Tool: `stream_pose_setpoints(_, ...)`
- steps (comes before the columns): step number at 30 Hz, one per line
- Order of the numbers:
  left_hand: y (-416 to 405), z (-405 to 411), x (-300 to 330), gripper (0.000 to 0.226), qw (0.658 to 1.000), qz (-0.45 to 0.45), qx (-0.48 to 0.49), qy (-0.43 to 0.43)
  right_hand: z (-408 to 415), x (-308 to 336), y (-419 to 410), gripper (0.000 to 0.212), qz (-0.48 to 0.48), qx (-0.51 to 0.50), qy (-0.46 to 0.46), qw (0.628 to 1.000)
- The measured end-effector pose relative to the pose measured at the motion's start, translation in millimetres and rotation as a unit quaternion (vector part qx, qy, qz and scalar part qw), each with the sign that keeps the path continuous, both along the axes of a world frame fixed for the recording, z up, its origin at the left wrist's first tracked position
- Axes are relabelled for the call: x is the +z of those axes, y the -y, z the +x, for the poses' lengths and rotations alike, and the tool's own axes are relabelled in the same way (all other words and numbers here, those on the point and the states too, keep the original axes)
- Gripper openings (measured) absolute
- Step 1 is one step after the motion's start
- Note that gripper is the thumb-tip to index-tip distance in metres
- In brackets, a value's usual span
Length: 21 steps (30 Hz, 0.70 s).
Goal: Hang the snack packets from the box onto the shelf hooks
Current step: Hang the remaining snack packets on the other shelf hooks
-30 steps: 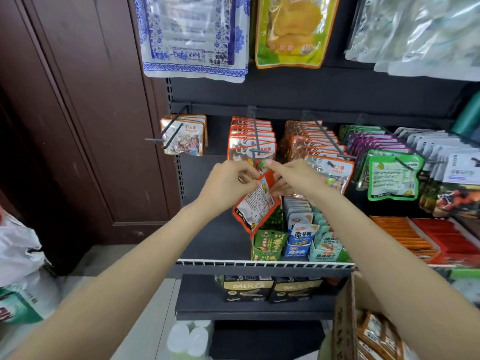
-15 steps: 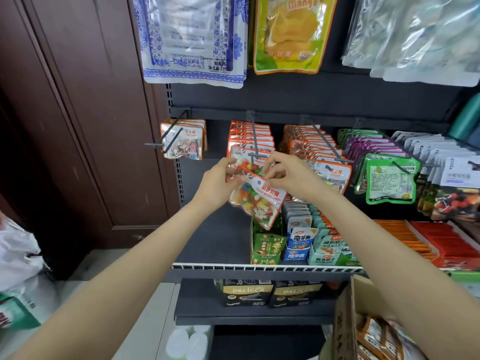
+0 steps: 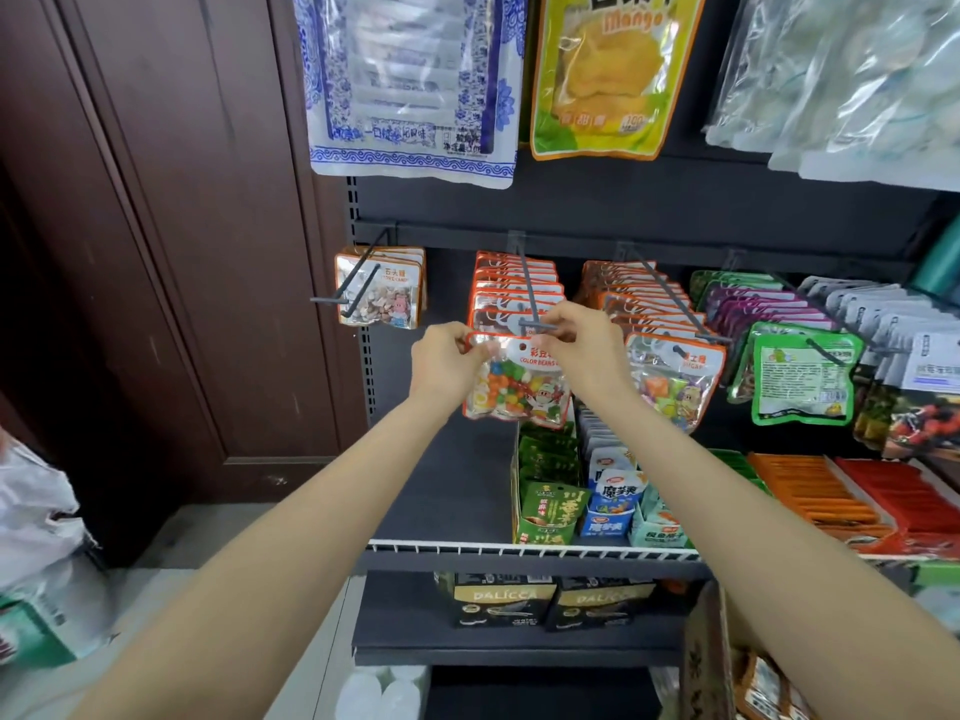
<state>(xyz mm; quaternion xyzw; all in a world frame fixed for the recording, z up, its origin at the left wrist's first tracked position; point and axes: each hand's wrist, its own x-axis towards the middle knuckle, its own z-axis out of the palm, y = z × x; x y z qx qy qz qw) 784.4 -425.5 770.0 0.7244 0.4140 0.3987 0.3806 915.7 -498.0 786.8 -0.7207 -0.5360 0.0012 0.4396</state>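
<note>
Colour-beans packet (image 3: 517, 387): orange-edged clear pouch of mixed sweets, held upright at the front end of the second hook (image 3: 530, 291) from the shelf's left edge, its top edge level with the hook's tip. Whether the hang-hole is already on the hook cannot be told.

Left hand (image 3: 444, 363): fingers pinched on the packet's top left corner.

Right hand (image 3: 584, 348): fingers curled on the packet's top right corner, just beside the hook's tip.

Row of matching orange packets (image 3: 514, 288): hung behind on the same hook.

Stone-candy packets (image 3: 382, 293): on the leftmost hook, near the shelf's left edge.

Sugar-candy packets (image 3: 672, 376): on the next hook to the right, just beside the right hand.

Green packet (image 3: 802, 374): hung further right.

Cardboard box (image 3: 709, 662): bottom right corner of the view, below the right forearm, with orange-edged packets inside.

Lower shelf (image 3: 441, 485): small green and blue packs standing near its front wire rail.
</note>
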Motion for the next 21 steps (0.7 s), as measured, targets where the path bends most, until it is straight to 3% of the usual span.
stream_pose_setpoints(21, -28, 0, -10, 0.009, 0.995, 0.084, -0.055, -0.023, -1, -6, -11, 0.014, 0.004, -0.077, 0.060, 0.995)
